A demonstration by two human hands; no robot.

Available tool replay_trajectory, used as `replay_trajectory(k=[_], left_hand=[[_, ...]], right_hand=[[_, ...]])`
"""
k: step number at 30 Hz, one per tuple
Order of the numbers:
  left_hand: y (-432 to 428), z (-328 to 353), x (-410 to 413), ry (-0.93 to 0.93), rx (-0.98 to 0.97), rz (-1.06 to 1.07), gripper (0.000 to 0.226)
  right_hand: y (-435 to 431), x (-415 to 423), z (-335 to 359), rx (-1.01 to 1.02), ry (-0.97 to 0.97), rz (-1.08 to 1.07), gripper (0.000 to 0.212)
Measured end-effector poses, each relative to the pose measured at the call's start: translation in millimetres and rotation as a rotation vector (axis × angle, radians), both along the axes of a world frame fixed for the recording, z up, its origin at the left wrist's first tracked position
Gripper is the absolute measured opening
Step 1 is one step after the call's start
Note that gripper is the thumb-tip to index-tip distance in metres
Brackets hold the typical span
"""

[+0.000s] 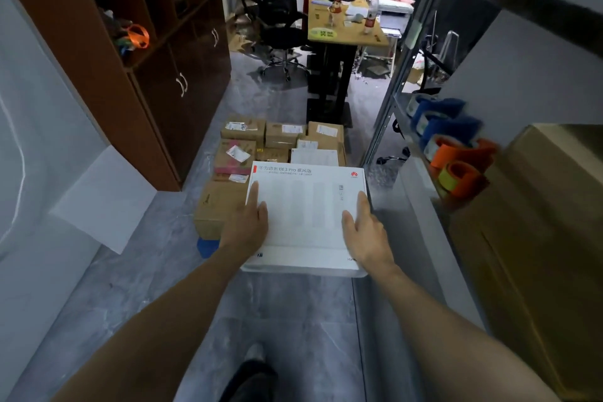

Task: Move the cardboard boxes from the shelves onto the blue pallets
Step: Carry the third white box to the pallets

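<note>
Grey floor (130, 287) carries cardboard boxes (280, 137) on a blue pallet (205, 246); left hand (248, 222) and right hand (365, 227) grip a white box (306, 206) by its sides.

Only 1 corner of the blue pallet (206, 246) shows beneath the stacked cardboard boxes (223, 206). The white box (306, 206) hides the nearer boxes and most fingers of the left hand (246, 227) and right hand (367, 233) holding it. The tape rolls (456, 153) are blurred. The shipping labels (237, 153) are too small to read.
</note>
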State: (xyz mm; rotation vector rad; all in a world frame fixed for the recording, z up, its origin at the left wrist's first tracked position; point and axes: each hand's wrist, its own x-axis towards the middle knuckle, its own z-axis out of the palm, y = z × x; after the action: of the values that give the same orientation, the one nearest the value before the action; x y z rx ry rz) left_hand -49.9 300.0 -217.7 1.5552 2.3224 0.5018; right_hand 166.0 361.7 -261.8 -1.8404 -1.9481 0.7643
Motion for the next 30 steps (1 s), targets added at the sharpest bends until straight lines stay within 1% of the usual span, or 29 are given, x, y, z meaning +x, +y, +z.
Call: replay_trajectory(k=[4, 7, 10, 13, 15, 21, 25, 30], left_hand=[[60, 7, -14, 0.024, -0.021, 0.005, 0.053], [112, 14, -32, 0.060, -0.032, -0.033, 0.054], [163, 10, -50, -0.010, -0.028, -0.052, 0.054], [231, -27, -69, -0.161, -0.017, -0.068, 0.055], [260, -42, -75, -0.212, -0.001, -0.069, 0.055], [353, -61, -83, -0.252, 0.000, -0.059, 0.055], [415, -75, -81, -0.284, -0.001, -0.032, 0.055], [489, -104, -76, -0.293, -0.035, 0.006, 0.056]], right_hand=[[65, -18, -6, 0.016, -0.012, -0.011, 0.057], [116, -34, -8, 0.021, 0.009, -0.027, 0.057], [164, -49, -5, 0.006, 0.015, -0.038, 0.056], [209, -59, -6, 0.000, 0.002, -0.054, 0.054], [230, -62, -6, -0.002, 0.014, -0.051, 0.052], [331, -67, -22, -0.042, 0.016, -0.041, 0.053], [403, -65, -35, -0.068, -0.059, -0.022, 0.054], [477, -62, -60, -0.076, -0.025, -0.005, 0.061]])
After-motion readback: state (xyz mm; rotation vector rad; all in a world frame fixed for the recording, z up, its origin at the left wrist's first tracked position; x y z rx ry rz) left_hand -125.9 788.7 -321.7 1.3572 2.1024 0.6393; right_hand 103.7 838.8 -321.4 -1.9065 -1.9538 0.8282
